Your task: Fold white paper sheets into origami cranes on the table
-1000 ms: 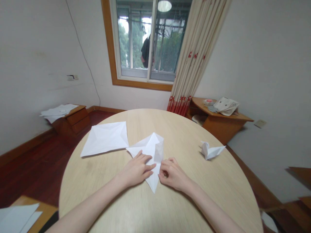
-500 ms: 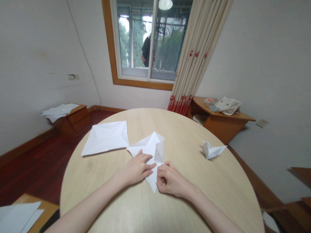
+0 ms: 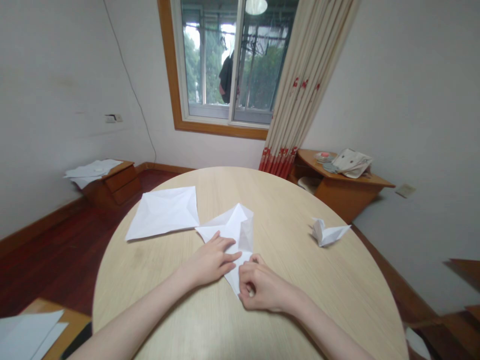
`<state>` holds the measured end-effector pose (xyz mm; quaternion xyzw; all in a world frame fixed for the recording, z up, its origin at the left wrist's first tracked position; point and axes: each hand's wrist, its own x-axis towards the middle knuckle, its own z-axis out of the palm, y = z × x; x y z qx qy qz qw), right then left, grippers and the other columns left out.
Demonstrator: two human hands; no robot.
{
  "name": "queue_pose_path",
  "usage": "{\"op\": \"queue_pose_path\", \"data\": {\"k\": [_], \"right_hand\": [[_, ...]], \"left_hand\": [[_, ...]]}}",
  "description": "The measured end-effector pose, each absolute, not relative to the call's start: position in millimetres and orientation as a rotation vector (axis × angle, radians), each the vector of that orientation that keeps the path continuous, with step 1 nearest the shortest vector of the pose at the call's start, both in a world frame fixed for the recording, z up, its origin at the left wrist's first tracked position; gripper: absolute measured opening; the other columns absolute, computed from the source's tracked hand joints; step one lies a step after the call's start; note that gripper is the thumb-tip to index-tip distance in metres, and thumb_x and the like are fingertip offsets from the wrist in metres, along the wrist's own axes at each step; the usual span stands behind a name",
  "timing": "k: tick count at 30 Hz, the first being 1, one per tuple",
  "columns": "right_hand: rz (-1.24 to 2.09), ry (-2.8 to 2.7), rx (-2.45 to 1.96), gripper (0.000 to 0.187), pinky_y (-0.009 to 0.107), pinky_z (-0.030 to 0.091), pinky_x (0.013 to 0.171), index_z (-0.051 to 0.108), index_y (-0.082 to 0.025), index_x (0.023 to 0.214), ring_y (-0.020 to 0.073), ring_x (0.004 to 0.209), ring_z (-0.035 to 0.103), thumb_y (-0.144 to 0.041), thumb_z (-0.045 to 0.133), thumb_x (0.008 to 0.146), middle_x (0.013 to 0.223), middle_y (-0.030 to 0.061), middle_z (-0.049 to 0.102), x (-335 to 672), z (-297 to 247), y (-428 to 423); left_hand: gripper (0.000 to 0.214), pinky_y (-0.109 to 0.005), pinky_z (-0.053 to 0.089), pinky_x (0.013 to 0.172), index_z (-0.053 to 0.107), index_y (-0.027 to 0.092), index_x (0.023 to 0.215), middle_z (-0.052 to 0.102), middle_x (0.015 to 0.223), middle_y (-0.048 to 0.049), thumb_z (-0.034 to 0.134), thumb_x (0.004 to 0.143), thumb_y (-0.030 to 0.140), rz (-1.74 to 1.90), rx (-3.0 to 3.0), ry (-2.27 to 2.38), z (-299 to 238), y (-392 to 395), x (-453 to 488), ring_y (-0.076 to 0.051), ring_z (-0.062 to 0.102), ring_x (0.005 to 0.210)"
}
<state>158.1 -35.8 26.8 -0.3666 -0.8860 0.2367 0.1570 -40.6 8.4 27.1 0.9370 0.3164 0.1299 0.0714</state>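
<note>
A partly folded sheet of white paper (image 3: 227,222) lies on the round table in front of me, with a point toward my body. My left hand (image 3: 213,257) rests on its left side, fingers spread and pressing it down. At the lower right edge, my right hand (image 3: 258,282) is curled, its thumb and fingers pinched at the paper near the lower point. That lower tip is partly hidden by the right hand. Left of the folded piece, and close to its left corner, lies a stack of white paper (image 3: 165,212).
A folded paper figure (image 3: 327,233) stands on the right of the round table (image 3: 285,215). Beyond the table are a small cabinet (image 3: 122,185) with papers at left and a corner shelf (image 3: 348,187) at right. More white sheets (image 3: 26,335) lie at the lower left.
My right hand has slid slightly toward me and to the left along the paper's lower right edge. My left hand and the paper hold their places.
</note>
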Motion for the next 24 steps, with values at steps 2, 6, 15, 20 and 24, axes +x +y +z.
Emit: {"op": "queue_pose_path", "data": {"k": [2, 6, 15, 20, 24], "right_hand": [[0.695, -2.537, -1.042, 0.015, 0.029, 0.026, 0.084, 0.048, -0.016, 0.055, 0.0070, 0.061, 0.043, -0.011, 0.060, 0.062, 0.061, -0.0085, 0.045, 157, 27, -36], [0.706, -2.532, -1.028, 0.015, 0.029, 0.026, 0.086, 0.048, -0.016, 0.055, 0.0070, 0.061, 0.044, -0.011, 0.060, 0.063, 0.061, -0.0085, 0.045, 158, 26, -36], [0.511, -2.467, -1.034, 0.019, 0.031, 0.029, 0.082, 0.046, -0.017, 0.059, 0.0111, 0.070, 0.051, -0.012, 0.060, 0.070, 0.067, -0.0052, 0.052, 163, 32, -33], [0.274, -2.430, -1.052, 0.019, 0.034, 0.031, 0.083, 0.049, -0.019, 0.065, 0.0135, 0.073, 0.052, -0.017, 0.053, 0.084, 0.071, -0.0022, 0.055, 171, 35, -26], [0.080, -2.356, -1.110, 0.018, 0.037, 0.029, 0.088, 0.053, -0.019, 0.073, 0.0167, 0.082, 0.053, -0.023, 0.050, 0.090, 0.079, 0.0012, 0.058, 177, 30, -19]], "left_hand": [[0.032, -0.054, 0.021, 0.112, 0.059, 0.028, 0.123, 0.053, 0.130, -0.0105, 0.054, 0.092, 0.027, 0.388, 2.811, 0.950, 28, 8, -41, -0.024, 0.046, 0.124], [0.032, -0.054, 0.021, 0.111, 0.059, 0.029, 0.123, 0.053, 0.130, -0.0095, 0.053, 0.092, 0.029, 0.394, 2.806, 0.951, 27, 9, -41, -0.024, 0.047, 0.124], [0.029, -0.053, 0.018, 0.113, 0.062, 0.029, 0.120, 0.055, 0.131, -0.0080, 0.049, 0.095, 0.031, 0.407, 2.780, 0.961, 31, 9, -42, -0.023, 0.049, 0.123], [0.029, -0.050, 0.017, 0.114, 0.064, 0.025, 0.117, 0.055, 0.132, -0.0089, 0.043, 0.097, 0.029, 0.396, 2.757, 0.964, 35, 8, -40, -0.022, 0.050, 0.124], [0.028, -0.050, 0.016, 0.115, 0.063, 0.021, 0.115, 0.056, 0.131, -0.0101, 0.044, 0.097, 0.030, 0.399, 2.726, 0.984, 36, 6, -39, -0.023, 0.048, 0.125]]}}
